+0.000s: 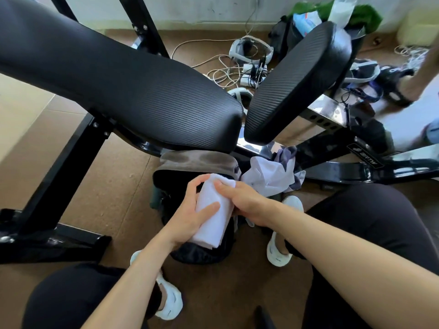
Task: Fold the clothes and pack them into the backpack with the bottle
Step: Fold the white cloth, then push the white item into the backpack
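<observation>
A folded white garment (211, 217) lies rolled between both hands over the open black backpack (199, 254) on the floor between my feet. My left hand (190, 217) grips the roll from its left side, thumb on top. My right hand (244, 203) grips it from the right, fingers curled over its upper end. A crumpled pile of white and grey clothes (270, 179) lies just right of the backpack. The backpack's grey flap (197, 161) is folded back under the bench. No bottle is visible.
A black padded weight bench (133, 91) and its seat pad (299, 84) hang over the backpack. Its steel frame (356, 167) runs along the floor to the right. Cables, chargers and headsets (249, 67) litter the floor behind. Another person's foot (413, 86) stands far right.
</observation>
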The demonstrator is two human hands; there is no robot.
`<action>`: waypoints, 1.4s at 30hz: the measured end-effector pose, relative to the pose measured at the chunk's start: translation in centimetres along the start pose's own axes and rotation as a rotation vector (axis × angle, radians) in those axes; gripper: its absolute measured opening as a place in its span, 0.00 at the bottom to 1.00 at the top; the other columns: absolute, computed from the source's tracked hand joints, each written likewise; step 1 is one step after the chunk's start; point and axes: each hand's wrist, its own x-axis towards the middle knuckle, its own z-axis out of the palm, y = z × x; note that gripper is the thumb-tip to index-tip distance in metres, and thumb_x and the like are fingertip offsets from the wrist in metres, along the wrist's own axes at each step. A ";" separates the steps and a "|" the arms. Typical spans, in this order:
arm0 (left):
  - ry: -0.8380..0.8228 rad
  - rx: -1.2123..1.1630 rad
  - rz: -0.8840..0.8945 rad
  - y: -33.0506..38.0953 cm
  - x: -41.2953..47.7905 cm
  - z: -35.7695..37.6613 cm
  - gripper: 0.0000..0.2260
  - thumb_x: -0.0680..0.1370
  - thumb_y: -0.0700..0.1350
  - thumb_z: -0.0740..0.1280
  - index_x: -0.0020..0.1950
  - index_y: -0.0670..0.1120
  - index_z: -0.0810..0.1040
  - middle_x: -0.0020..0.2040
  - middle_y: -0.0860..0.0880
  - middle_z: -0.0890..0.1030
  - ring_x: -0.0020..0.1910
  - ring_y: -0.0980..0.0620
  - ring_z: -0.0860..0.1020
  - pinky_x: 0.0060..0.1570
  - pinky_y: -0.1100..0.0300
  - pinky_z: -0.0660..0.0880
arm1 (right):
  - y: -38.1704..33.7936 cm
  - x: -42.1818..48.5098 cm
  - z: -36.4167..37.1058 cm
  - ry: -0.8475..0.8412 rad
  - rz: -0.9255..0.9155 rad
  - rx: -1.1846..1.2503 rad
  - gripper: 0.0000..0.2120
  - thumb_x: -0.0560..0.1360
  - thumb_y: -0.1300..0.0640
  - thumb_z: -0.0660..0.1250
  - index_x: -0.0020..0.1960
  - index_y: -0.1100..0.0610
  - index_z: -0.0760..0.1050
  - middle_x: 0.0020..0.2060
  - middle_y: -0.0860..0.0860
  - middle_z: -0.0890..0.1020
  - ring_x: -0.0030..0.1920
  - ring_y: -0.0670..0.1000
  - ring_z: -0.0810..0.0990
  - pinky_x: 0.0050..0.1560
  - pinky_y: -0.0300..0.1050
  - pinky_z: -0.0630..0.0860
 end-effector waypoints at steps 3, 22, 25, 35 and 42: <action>-0.030 0.043 -0.021 -0.3 -0.5 0.1 0.29 0.74 0.59 0.73 0.72 0.67 0.64 0.69 0.51 0.74 0.63 0.52 0.79 0.59 0.49 0.81 | 1.3 0.7 0.3 -0.018 -0.001 -0.080 0.20 0.82 0.39 0.62 0.61 0.54 0.78 0.55 0.55 0.85 0.54 0.55 0.84 0.48 0.48 0.83; 0.070 0.834 -0.351 -9.1 3.0 -4.4 0.14 0.75 0.54 0.67 0.59 0.66 0.70 0.66 0.51 0.66 0.46 0.44 0.78 0.48 0.49 0.78 | 1.5 11.6 -1.6 0.114 -0.165 -1.725 0.26 0.83 0.47 0.58 0.79 0.40 0.57 0.81 0.58 0.44 0.77 0.68 0.49 0.73 0.65 0.56; -0.063 0.966 -0.316 -10.1 4.3 -4.6 0.21 0.73 0.55 0.69 0.64 0.65 0.68 0.71 0.51 0.61 0.46 0.43 0.78 0.46 0.50 0.77 | -0.1 13.5 -1.7 0.170 -0.173 -1.652 0.24 0.82 0.49 0.60 0.77 0.47 0.62 0.77 0.58 0.55 0.74 0.66 0.58 0.71 0.63 0.61; -0.216 1.626 0.149 -13.4 12.7 -4.7 0.35 0.73 0.41 0.73 0.76 0.59 0.65 0.81 0.44 0.53 0.63 0.40 0.73 0.58 0.48 0.72 | -6.0 15.3 -3.2 0.172 -0.097 -0.285 0.13 0.81 0.51 0.65 0.48 0.57 0.84 0.42 0.46 0.85 0.45 0.43 0.83 0.45 0.37 0.76; -0.232 1.526 -0.027 -18.1 16.5 -3.3 0.25 0.80 0.42 0.62 0.77 0.55 0.67 0.84 0.50 0.41 0.82 0.36 0.42 0.76 0.33 0.38 | -7.2 14.2 -3.4 0.055 0.059 -0.033 0.21 0.81 0.37 0.58 0.62 0.46 0.81 0.60 0.40 0.82 0.63 0.46 0.77 0.67 0.58 0.69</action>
